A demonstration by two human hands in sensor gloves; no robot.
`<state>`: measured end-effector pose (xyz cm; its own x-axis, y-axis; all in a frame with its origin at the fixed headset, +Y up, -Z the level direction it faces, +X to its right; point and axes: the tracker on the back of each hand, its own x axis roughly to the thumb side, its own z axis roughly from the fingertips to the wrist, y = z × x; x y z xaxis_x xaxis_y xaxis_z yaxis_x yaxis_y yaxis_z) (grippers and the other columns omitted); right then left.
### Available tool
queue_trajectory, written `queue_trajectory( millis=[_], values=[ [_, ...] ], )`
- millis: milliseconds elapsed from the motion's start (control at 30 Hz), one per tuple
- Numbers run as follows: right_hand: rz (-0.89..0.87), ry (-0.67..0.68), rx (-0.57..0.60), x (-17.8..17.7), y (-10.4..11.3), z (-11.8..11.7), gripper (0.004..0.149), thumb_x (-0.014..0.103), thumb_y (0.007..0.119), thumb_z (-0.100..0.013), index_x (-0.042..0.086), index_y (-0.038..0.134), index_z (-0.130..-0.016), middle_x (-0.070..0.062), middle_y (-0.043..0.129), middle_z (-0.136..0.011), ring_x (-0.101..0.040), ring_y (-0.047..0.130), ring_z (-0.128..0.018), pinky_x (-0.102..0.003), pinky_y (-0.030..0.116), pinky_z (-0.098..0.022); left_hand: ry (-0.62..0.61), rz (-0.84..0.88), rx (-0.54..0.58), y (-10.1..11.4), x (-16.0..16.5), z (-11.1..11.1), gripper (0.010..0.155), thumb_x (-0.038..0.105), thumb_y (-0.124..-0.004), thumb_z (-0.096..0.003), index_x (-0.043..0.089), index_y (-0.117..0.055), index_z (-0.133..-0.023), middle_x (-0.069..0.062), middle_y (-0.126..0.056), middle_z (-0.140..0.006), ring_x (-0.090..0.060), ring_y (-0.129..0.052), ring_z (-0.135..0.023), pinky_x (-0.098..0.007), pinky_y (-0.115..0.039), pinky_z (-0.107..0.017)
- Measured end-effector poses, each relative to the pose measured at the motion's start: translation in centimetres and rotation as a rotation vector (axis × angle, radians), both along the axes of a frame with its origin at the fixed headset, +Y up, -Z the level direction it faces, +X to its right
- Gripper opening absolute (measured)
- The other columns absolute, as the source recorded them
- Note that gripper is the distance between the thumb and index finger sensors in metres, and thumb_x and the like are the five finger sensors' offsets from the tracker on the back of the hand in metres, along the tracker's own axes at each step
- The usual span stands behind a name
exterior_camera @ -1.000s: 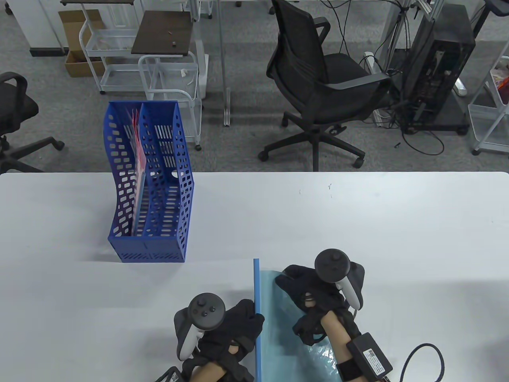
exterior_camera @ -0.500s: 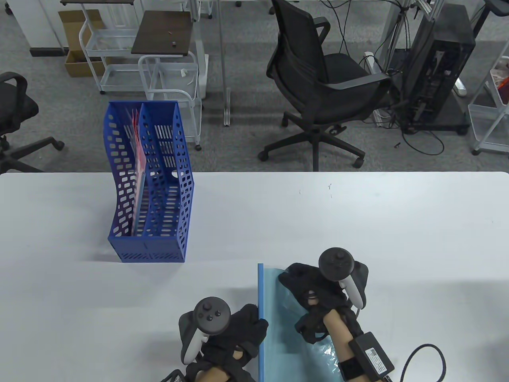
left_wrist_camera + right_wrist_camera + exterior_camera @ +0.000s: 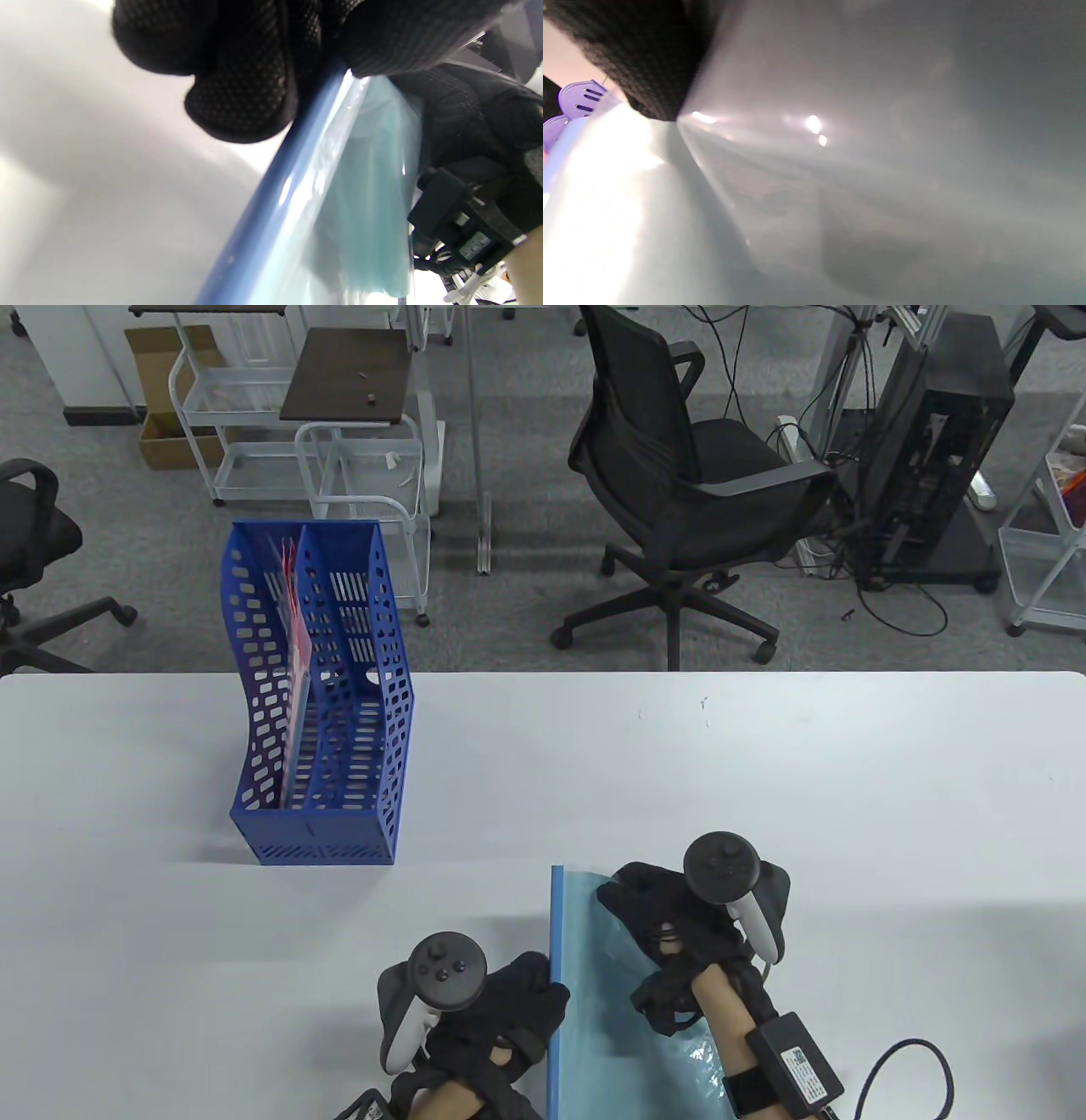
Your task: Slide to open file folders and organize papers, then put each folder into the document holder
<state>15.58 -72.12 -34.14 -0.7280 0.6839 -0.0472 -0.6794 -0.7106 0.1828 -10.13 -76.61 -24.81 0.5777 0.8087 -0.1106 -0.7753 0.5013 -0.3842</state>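
Observation:
A translucent teal file folder (image 3: pixel 594 1035) lies at the table's near edge, its blue slide bar (image 3: pixel 556 916) running along its left side. My left hand (image 3: pixel 547 988) grips that bar partway down; in the left wrist view its fingers (image 3: pixel 242 101) curl round the bar (image 3: pixel 271 199). My right hand (image 3: pixel 624 891) rests on the folder's cover near its far end, and its glove (image 3: pixel 649 55) touches the creased plastic (image 3: pixel 861 169). The blue document holder (image 3: pixel 322 712) stands upright at the left, with a pink folder (image 3: pixel 293 645) in its left compartment.
The white table (image 3: pixel 764 763) reaches to the far edge, beyond which stand a black office chair (image 3: pixel 679 475) and white carts (image 3: pixel 356 432). A cable (image 3: pixel 899 1069) trails from my right wrist at the near right.
The folder and both hands have shifted slightly to the right. My left hand has slipped a little nearer to me along the bar.

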Motion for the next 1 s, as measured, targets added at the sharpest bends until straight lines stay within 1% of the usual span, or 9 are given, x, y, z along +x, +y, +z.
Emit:
queue_trajectory(
  millis=[133, 233, 500, 600, 700, 767, 867, 933, 1000],
  values=[
    [0.085, 0.035, 0.047, -0.4, 0.6, 0.2, 0.037, 0.051, 0.085, -0.037, 0.030, 0.095, -0.065, 0.006, 0.103, -0.046, -0.012, 0.098, -0.031, -0.039, 0.086, -0.050, -0.045, 0.143, -0.146, -1.8, -0.6, -1.0, 0.055, 0.049, -0.085, -0.0434, 0.022, -0.081, -0.091, -0.005, -0.095, -0.078, -0.021, -0.108, -0.050, -0.040, -0.091, -0.040],
    [0.104, 0.055, 0.095, -0.9, 0.8, 0.4, 0.037, 0.051, 0.086, -0.036, 0.030, 0.096, -0.064, 0.005, 0.104, -0.045, -0.012, 0.099, -0.030, -0.039, 0.087, -0.049, -0.101, 0.161, -0.198, -2.8, -0.8, -1.6, 0.062, 0.053, -0.084, -0.0437, 0.022, -0.075, -0.097, -0.006, -0.091, -0.085, -0.023, -0.107, -0.059, -0.040, -0.090, -0.047],
    [0.068, 0.083, 0.167, -1.0, 1.1, 0.5, 0.037, 0.050, 0.086, -0.034, 0.030, 0.096, -0.063, 0.005, 0.103, -0.046, -0.013, 0.098, -0.030, -0.040, 0.086, -0.050, -0.067, 0.298, -0.288, -4.0, -2.2, -2.7, 0.074, 0.053, -0.089, -0.0415, 0.020, -0.068, -0.105, -0.005, -0.094, -0.088, -0.023, -0.111, -0.062, -0.040, -0.093, -0.048],
    [0.040, 0.114, 0.212, -1.4, 1.4, 0.8, 0.037, 0.050, 0.086, -0.034, 0.030, 0.095, -0.063, 0.005, 0.103, -0.046, -0.014, 0.098, -0.031, -0.040, 0.086, -0.051, -0.180, 0.387, -0.378, -4.9, -2.4, -3.4, 0.078, 0.054, -0.087, -0.0427, 0.020, -0.060, -0.108, -0.005, -0.093, -0.091, -0.025, -0.109, -0.068, -0.041, -0.093, -0.051],
    [-0.022, 0.156, 0.242, -1.9, 1.6, 1.1, 0.037, 0.050, 0.086, -0.034, 0.030, 0.095, -0.063, 0.005, 0.103, -0.046, -0.014, 0.098, -0.032, -0.041, 0.085, -0.051, -0.322, 0.474, -0.466, -5.9, -2.1, -3.7, 0.078, 0.054, -0.086, -0.0444, 0.028, -0.056, -0.111, -0.005, -0.089, -0.099, -0.029, -0.105, -0.078, -0.044, -0.091, -0.056],
    [-0.020, 0.177, 0.257, -2.2, 2.0, 1.3, 0.037, 0.049, 0.087, -0.034, 0.029, 0.095, -0.064, 0.004, 0.103, -0.047, -0.015, 0.098, -0.033, -0.041, 0.084, -0.053, -0.368, 0.532, -0.518, -6.1, -1.9, -3.6, 0.073, 0.050, -0.085, -0.0462, 0.031, -0.057, -0.111, -0.006, -0.086, -0.102, -0.032, -0.101, -0.083, -0.046, -0.088, -0.059],
    [0.001, 0.196, 0.310, -2.4, 2.5, 1.7, 0.037, 0.049, 0.087, -0.034, 0.030, 0.095, -0.063, 0.004, 0.103, -0.047, -0.015, 0.098, -0.033, -0.042, 0.084, -0.054, -0.425, 0.543, -0.502, -5.7, -1.3, -3.5, 0.063, 0.038, -0.081, -0.0494, 0.033, -0.062, -0.110, -0.008, -0.086, -0.101, -0.035, -0.100, -0.084, -0.047, -0.089, -0.059],
    [0.024, 0.198, 0.323, -2.6, 2.9, 2.0, 0.038, 0.049, 0.087, -0.034, 0.029, 0.094, -0.066, 0.005, 0.104, -0.051, -0.017, 0.099, -0.037, -0.044, 0.083, -0.056, -0.414, 0.544, -0.479, -5.4, -1.2, -3.5, 0.060, 0.033, -0.079, -0.0505, 0.032, -0.064, -0.108, -0.009, -0.088, -0.099, -0.034, -0.102, -0.080, -0.047, -0.091, -0.057],
    [0.072, 0.169, 0.346, -2.5, 3.5, 2.3, 0.046, 0.050, 0.085, -0.034, 0.029, 0.090, -0.074, 0.004, 0.103, -0.066, -0.023, 0.101, -0.052, -0.051, 0.078, -0.061, -0.356, 0.524, -0.444, -4.8, -1.6, -3.5, 0.057, 0.030, -0.077, -0.0507, 0.030, -0.068, -0.107, -0.010, -0.091, -0.095, -0.033, -0.106, -0.075, -0.045, -0.094, -0.052]
  ],
)
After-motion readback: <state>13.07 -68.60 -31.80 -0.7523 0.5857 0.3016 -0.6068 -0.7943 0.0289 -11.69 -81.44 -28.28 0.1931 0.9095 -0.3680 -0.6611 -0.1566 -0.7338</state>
